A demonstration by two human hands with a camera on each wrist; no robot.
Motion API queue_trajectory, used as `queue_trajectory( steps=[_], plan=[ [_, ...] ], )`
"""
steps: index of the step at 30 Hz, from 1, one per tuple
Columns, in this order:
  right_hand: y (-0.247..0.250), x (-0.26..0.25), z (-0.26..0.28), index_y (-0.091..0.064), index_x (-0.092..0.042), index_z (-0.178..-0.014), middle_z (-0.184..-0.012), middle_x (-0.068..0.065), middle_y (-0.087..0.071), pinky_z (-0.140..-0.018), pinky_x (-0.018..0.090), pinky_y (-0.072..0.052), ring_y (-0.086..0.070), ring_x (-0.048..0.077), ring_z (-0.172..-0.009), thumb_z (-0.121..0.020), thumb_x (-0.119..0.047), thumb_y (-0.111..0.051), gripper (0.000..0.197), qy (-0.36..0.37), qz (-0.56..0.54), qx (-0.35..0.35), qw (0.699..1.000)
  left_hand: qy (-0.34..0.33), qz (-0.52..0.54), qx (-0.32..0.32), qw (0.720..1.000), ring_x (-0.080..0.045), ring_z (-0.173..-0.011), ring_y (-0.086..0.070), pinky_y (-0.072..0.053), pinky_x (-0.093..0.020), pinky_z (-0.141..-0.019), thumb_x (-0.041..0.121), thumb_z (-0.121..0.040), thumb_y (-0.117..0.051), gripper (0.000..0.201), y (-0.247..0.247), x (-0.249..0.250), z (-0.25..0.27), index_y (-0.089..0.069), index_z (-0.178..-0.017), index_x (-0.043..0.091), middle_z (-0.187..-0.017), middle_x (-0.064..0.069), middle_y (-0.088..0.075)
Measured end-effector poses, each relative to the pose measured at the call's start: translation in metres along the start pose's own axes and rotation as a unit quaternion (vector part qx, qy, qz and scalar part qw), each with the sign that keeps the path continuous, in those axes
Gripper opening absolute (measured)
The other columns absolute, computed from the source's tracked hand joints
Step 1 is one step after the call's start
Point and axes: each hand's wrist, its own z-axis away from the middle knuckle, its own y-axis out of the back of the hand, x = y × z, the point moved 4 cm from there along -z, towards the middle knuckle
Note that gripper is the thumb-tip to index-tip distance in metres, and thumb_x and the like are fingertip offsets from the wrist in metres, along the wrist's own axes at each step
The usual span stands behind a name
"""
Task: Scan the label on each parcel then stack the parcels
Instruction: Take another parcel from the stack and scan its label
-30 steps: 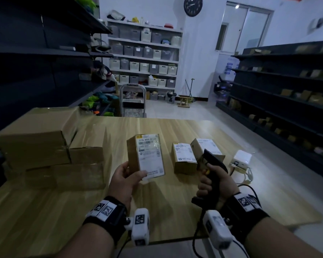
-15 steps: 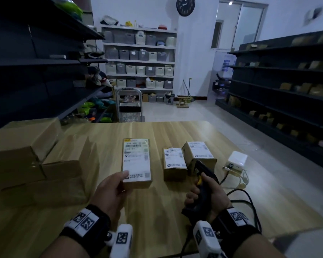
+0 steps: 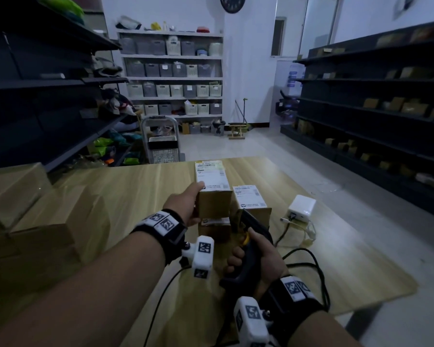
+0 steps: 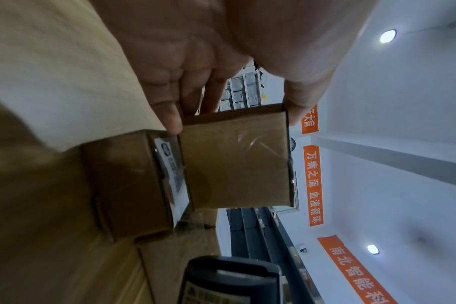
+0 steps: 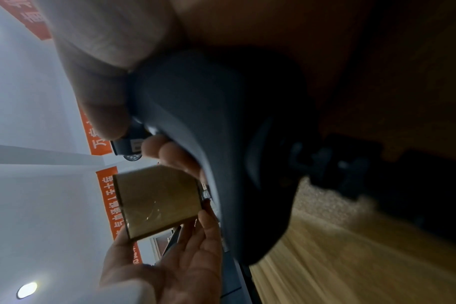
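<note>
My left hand (image 3: 194, 201) grips a small brown parcel (image 3: 213, 205) with its white label facing up, thumb on top and fingers underneath (image 4: 169, 115). It hangs directly over a second labelled parcel (image 3: 214, 229) on the wooden table (image 3: 125, 196); whether the two touch I cannot tell. A third labelled parcel (image 3: 251, 200) sits just to the right. My right hand (image 3: 258, 256) holds a black barcode scanner (image 3: 254, 234) by its handle, nose pointing at the third parcel. The wrist views show the held parcel's (image 4: 234, 158) taped end and the scanner's body (image 5: 216, 144).
Large cardboard boxes (image 3: 48, 221) are piled on the table's left side. A white adapter (image 3: 301, 206) with cables lies at the right, and the scanner's cord loops near the right edge. Dark shelving lines both sides; a trolley (image 3: 162, 141) stands beyond the table.
My left hand has carried the parcel from front left to the right, turning its label flat upward, until it is over the middle parcel. The right hand keeps hold of the scanner.
</note>
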Motion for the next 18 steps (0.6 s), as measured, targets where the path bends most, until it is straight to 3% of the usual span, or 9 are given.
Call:
queue_trajectory(
  steps=[3, 7, 12, 15, 18],
  plan=[
    [-0.001, 0.0, 0.002, -0.061, -0.008, -0.069, -0.065, 0.008, -0.047, -0.059, 0.036, -0.044, -0.048, 0.024, -0.055, -0.084, -0.048, -0.074, 0.045, -0.002, 0.006, -0.002, 1.0, -0.004, -0.036, 0.016, 0.999, -0.035, -0.093, -0.076, -0.067, -0.043, -0.077, 0.061, -0.092, -0.078, 0.056, -0.01, 0.002, -0.004, -0.071, -0.1, 0.006, -0.111, -0.019, -0.077],
    [-0.003, -0.001, 0.003, -0.061, -0.009, -0.067, -0.066, 0.007, -0.045, -0.058, 0.035, -0.043, -0.046, 0.024, -0.055, -0.084, -0.047, -0.073, 0.043, 0.0, 0.005, -0.006, 1.0, -0.012, -0.106, 0.031, 0.994, -0.03, -0.091, -0.07, -0.067, -0.056, -0.095, 0.074, -0.09, -0.073, 0.064, -0.011, 0.003, -0.01, -0.068, -0.097, 0.011, -0.105, -0.009, -0.073],
    [0.0, -0.001, 0.001, -0.058, -0.01, -0.07, -0.067, 0.006, -0.044, -0.059, 0.035, -0.042, -0.045, 0.024, -0.056, -0.087, -0.048, -0.073, 0.044, -0.007, -0.011, -0.006, 1.0, -0.006, -0.093, 0.046, 0.995, -0.031, -0.103, -0.07, -0.064, -0.042, -0.076, 0.081, -0.095, -0.059, 0.079, 0.001, 0.002, 0.0, -0.069, -0.12, 0.007, -0.119, -0.012, -0.071],
    [-0.004, -0.001, 0.004, -0.057, -0.009, -0.066, -0.064, 0.006, -0.044, -0.06, 0.036, -0.04, -0.046, 0.023, -0.054, -0.086, -0.049, -0.071, 0.047, -0.007, -0.007, -0.003, 1.0, -0.015, -0.079, 0.056, 0.995, -0.034, -0.106, -0.072, -0.067, -0.047, -0.088, 0.077, -0.099, -0.056, 0.069, 0.015, -0.003, 0.011, -0.07, -0.11, 0.01, -0.118, -0.013, -0.072],
    [-0.003, -0.002, 0.008, -0.059, -0.011, -0.065, -0.062, 0.005, -0.043, -0.06, 0.036, -0.038, -0.044, 0.023, -0.052, -0.086, -0.048, -0.071, 0.045, 0.002, -0.005, 0.006, 1.0, -0.024, -0.047, 0.069, 0.996, -0.032, -0.09, -0.069, -0.064, -0.045, -0.08, 0.072, -0.101, -0.06, 0.064, 0.031, -0.007, 0.026, -0.07, -0.106, 0.009, -0.11, -0.013, -0.071]
  ],
)
